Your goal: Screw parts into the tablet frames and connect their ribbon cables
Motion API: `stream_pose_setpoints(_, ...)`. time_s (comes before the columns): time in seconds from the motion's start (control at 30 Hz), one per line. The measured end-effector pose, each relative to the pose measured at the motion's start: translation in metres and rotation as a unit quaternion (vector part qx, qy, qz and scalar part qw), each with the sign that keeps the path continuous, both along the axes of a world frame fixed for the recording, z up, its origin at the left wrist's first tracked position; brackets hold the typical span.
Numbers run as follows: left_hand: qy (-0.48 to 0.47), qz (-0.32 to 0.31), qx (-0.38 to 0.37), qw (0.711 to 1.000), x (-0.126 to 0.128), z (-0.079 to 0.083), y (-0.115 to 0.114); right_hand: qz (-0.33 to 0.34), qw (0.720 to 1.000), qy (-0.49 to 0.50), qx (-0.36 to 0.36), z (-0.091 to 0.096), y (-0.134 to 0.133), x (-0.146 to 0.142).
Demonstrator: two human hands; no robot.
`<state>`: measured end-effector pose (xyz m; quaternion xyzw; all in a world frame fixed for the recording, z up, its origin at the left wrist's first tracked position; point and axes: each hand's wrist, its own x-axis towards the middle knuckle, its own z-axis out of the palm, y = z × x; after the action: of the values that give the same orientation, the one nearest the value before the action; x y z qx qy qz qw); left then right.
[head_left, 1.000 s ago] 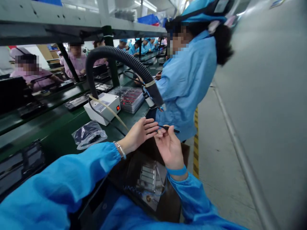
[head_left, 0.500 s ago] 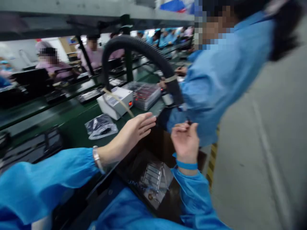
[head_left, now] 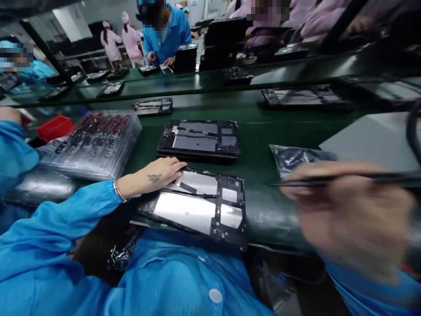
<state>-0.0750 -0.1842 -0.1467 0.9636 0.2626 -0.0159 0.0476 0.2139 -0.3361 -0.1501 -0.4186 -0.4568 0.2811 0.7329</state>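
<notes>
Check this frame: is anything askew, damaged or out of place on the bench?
Only the near tablet frame: it lies skewed to the tablet frame behind it and seems to overhang the front edge of the bench, under the left hand. The right hand, blurred, grips a thin dark tool. No spill or damage shows.

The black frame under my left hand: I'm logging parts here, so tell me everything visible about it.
The black frame is a flat rectangle, seemingly plastic, with shiny silver plates inside, small cutouts on its right and a thin dark strip across. It lies at the near edge of the green bench, slightly overhanging. The left hand rests open on its far left corner; the blurred right hand, gripping a thin dark tool, is apart.
</notes>
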Motion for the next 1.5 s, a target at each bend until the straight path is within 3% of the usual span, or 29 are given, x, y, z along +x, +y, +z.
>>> stream_pose_setpoints(0.1, -0.028, 0.007, 0.011, 1.0, -0.006, -0.017, -0.012, 0.056, 0.992, -0.097, -0.062, 0.011, 0.042, -0.042)
stream_pose_setpoints(0.27, -0.051, 0.028, 0.015, 0.998, -0.018, -0.03, -0.032, 0.08, 0.954, -0.247, -0.153, -0.012, 0.071, -0.069)
stream_pose_setpoints(0.67, -0.058, 0.04, 0.029, 0.997, -0.013, -0.038, -0.038, 0.062, 0.91, -0.362, -0.191, -0.016, 0.065, -0.071)
stream_pose_setpoints(1.27, -0.057, 0.044, 0.018, 0.997, -0.013, -0.038, -0.038, 0.065, 0.918, -0.35, -0.174, -0.019, 0.065, -0.068)
stream_pose_setpoints(1.5, -0.054, 0.045, 0.015, 0.997, -0.012, -0.037, -0.038, 0.067, 0.901, -0.39, -0.179, -0.018, 0.065, -0.069)
